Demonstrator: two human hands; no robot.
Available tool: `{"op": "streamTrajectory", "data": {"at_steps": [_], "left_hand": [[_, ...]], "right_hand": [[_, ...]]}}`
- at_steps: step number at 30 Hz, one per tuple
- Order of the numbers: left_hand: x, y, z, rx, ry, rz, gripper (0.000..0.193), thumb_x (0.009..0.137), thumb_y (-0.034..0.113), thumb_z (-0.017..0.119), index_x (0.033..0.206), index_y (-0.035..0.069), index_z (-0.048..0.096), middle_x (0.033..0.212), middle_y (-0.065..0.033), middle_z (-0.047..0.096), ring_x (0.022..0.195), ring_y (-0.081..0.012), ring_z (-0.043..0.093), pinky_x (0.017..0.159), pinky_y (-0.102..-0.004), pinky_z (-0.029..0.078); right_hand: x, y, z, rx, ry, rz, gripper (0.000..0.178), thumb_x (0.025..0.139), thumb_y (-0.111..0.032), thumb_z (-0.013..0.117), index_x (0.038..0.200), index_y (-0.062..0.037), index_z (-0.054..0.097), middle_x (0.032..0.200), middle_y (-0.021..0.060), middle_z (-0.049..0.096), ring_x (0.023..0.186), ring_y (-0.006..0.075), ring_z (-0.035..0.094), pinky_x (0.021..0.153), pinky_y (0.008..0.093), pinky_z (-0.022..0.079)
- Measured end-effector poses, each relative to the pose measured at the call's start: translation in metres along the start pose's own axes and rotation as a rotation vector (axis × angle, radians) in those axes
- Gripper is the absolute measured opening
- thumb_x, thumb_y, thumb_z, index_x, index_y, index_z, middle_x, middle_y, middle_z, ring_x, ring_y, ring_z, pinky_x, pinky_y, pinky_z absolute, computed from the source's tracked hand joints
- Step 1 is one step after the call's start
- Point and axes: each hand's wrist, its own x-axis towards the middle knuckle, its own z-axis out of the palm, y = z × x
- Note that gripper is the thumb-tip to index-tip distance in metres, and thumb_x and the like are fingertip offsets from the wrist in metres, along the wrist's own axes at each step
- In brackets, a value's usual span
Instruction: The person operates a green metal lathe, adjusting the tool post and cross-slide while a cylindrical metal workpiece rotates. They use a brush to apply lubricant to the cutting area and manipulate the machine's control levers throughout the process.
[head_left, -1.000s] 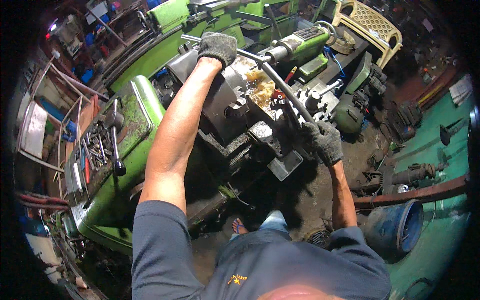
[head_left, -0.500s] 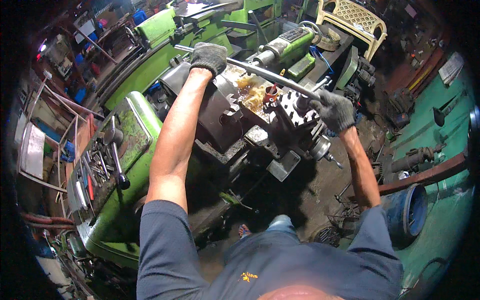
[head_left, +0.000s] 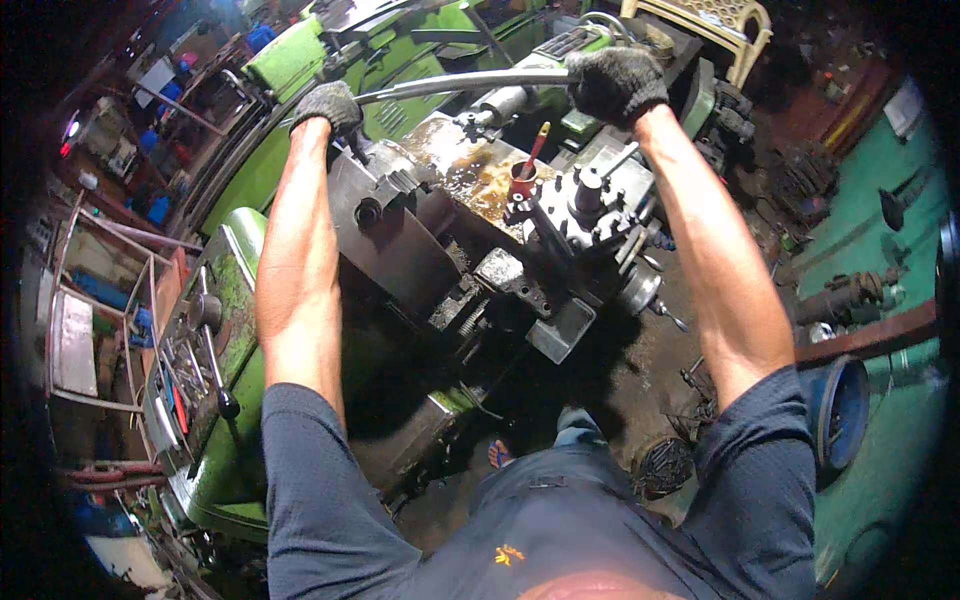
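Note:
Both my hands wear grey knit gloves. A long metal bar (head_left: pixel 470 82) runs between them over a green lathe. My left hand (head_left: pixel 327 108) is closed at its left end, just above the dark lathe chuck (head_left: pixel 390 250); a short dark metal piece shows beneath that hand. Farther right, my right hand (head_left: pixel 618 82) wraps round the bar's thicker end. Below the bar, a red cup (head_left: pixel 523 182) with a brush in it stands beside the tool post (head_left: pixel 588 200). Wet brown fluid and chips cover the metal surface (head_left: pixel 455 150) behind the chuck.
Left of me, the green headstock (head_left: pixel 235 270) carries a black-knobbed lever (head_left: pixel 218 370) and several loose hand tools. A cream plastic chair (head_left: pixel 735 35) stands at the far right. A blue drum (head_left: pixel 838 415) is at the lower right.
Both hands have moved with the bar: the left shifted left, the right rose up and away from the tool post. The bar's right end is now higher, and the chuck has turned.

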Motion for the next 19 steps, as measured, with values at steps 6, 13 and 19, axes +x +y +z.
{"op": "streamTrajectory", "data": {"at_steps": [6,13,19], "left_hand": [[-0.056,0.009,-0.04,-0.047,0.025,-0.303,0.038,0.084,0.033,0.061,0.111,0.01,0.075,0.11,-0.0212,0.071,0.103,-0.036,0.07,0.092,-0.0457,0.055],[-0.074,0.048,-0.043,0.01,0.081,-0.41,0.034,0.083,0.033,0.061,0.104,0.011,0.077,0.103,-0.0197,0.073,0.098,-0.0359,0.072,0.085,-0.0486,0.056],[-0.095,0.041,-0.037,-0.02,0.19,-0.244,0.047,0.087,0.042,0.059,0.123,0.013,0.068,0.104,-0.0234,0.072,0.097,-0.0379,0.072,0.087,-0.0486,0.056]], "right_hand": [[0.063,0.029,0.055,0.195,-0.069,-0.19,0.019,0.079,-0.02,0.062,0.093,-0.0176,0.075,0.091,0.0131,0.072,0.085,0.0333,0.07,0.073,0.046,0.057],[0.144,0.048,0.15,0.4,-0.441,-0.192,0.028,0.091,-0.041,0.063,0.108,-0.0228,0.074,0.099,0.0122,0.074,0.095,0.0321,0.071,0.084,0.0466,0.055],[0.178,0.051,0.191,0.476,-0.47,-0.307,0.038,0.085,-0.046,0.069,0.118,-0.0293,0.072,0.109,0.0112,0.074,0.102,0.0311,0.071,0.09,0.0446,0.055]]}}
